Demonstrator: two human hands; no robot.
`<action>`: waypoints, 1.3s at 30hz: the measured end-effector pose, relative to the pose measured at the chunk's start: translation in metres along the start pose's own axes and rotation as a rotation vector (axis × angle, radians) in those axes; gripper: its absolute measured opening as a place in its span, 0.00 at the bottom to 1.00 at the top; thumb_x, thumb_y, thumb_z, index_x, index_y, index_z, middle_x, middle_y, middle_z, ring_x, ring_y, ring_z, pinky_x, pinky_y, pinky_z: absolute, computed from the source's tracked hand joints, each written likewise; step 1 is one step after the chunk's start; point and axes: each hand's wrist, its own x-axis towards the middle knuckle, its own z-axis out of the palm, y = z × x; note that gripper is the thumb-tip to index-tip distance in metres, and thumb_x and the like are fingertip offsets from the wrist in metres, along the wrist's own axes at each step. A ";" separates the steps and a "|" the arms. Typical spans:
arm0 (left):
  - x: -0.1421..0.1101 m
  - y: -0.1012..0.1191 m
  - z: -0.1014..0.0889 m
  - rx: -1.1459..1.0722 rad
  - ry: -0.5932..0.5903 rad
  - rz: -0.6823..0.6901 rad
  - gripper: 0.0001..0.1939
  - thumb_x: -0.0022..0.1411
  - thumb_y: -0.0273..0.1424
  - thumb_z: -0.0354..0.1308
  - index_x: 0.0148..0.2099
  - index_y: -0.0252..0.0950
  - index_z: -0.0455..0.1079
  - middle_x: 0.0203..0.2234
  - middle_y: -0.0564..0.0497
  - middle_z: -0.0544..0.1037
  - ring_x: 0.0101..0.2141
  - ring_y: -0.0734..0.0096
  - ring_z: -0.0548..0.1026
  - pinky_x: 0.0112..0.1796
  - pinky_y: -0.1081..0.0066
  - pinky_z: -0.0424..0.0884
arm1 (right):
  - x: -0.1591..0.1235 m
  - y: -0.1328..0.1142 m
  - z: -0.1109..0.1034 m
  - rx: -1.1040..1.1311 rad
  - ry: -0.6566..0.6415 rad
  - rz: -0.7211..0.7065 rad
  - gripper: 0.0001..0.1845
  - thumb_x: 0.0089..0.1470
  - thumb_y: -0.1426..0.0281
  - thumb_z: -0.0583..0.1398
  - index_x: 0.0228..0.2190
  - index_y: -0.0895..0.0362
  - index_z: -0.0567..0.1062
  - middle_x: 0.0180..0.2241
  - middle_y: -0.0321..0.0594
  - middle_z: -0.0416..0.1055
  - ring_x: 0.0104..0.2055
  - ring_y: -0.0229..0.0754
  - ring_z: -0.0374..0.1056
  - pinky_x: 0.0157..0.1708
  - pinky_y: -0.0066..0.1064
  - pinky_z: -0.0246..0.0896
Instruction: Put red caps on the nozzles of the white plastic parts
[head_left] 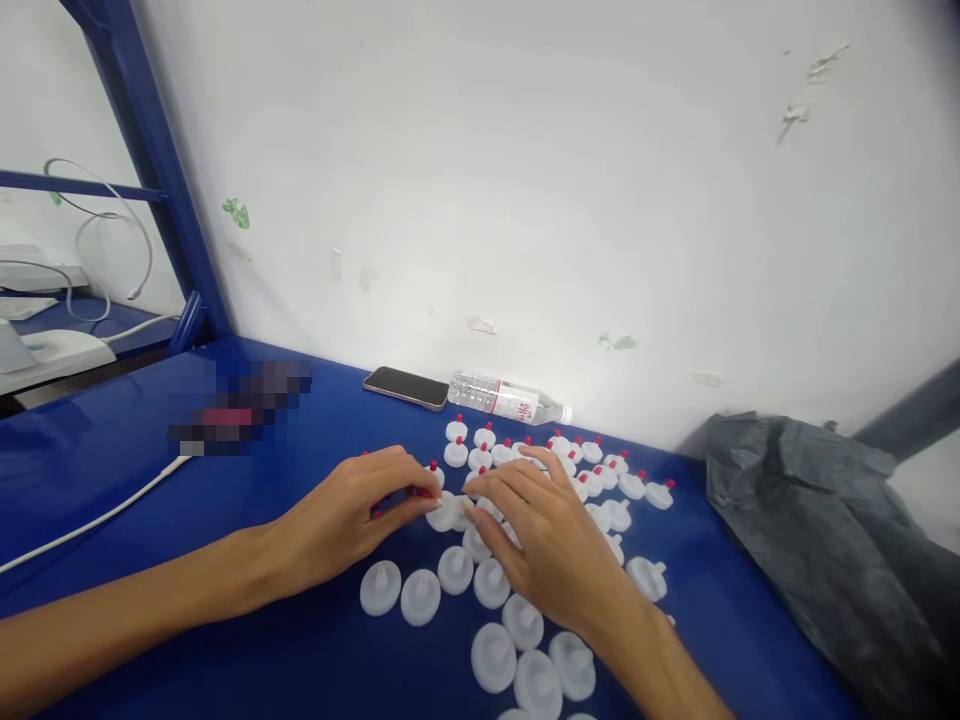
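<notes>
Pinched between the thumb and fingers of my left hand (360, 505) is a white round plastic cap (443, 512), with a bit of red showing at the fingertips. My right hand (536, 525) is curled just to its right, thumb and index finger drawn close together; whatever is between them is hidden. Several red-tipped white caps (456, 453) stand behind the hands. In front lie several plain white caps (421, 597) with bare spouts facing up. My right hand covers part of the group.
A phone (406, 387) and a clear water bottle (513, 399) lie along the wall. Dark plastic sheeting (810, 540) is bunched at the right. A white cable (97, 520) runs over the blue table (247, 640) to a blurred object on the left.
</notes>
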 end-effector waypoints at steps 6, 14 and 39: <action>-0.001 0.014 -0.005 -0.068 0.154 0.000 0.07 0.63 0.43 0.57 0.38 0.52 0.75 0.27 0.60 0.83 0.25 0.76 0.78 0.28 0.75 0.77 | 0.001 -0.007 -0.001 -0.009 -0.017 -0.019 0.26 0.59 0.55 0.58 0.53 0.57 0.67 0.40 0.42 0.76 0.43 0.45 0.70 0.60 0.51 0.48; -0.005 0.001 0.004 0.019 0.167 0.113 0.12 0.63 0.42 0.58 0.50 0.58 0.72 0.31 0.58 0.87 0.32 0.69 0.83 0.34 0.67 0.82 | 0.001 -0.009 -0.002 -0.008 -0.016 -0.076 0.15 0.60 0.66 0.57 0.47 0.59 0.69 0.37 0.40 0.75 0.39 0.43 0.70 0.58 0.51 0.53; -0.012 0.009 0.000 -0.090 0.008 0.051 0.12 0.66 0.30 0.54 0.32 0.53 0.70 0.18 0.59 0.79 0.27 0.68 0.77 0.26 0.68 0.77 | 0.014 -0.021 -0.004 -0.269 -0.207 -0.160 0.10 0.59 0.64 0.57 0.36 0.57 0.74 0.34 0.43 0.73 0.37 0.47 0.68 0.57 0.50 0.57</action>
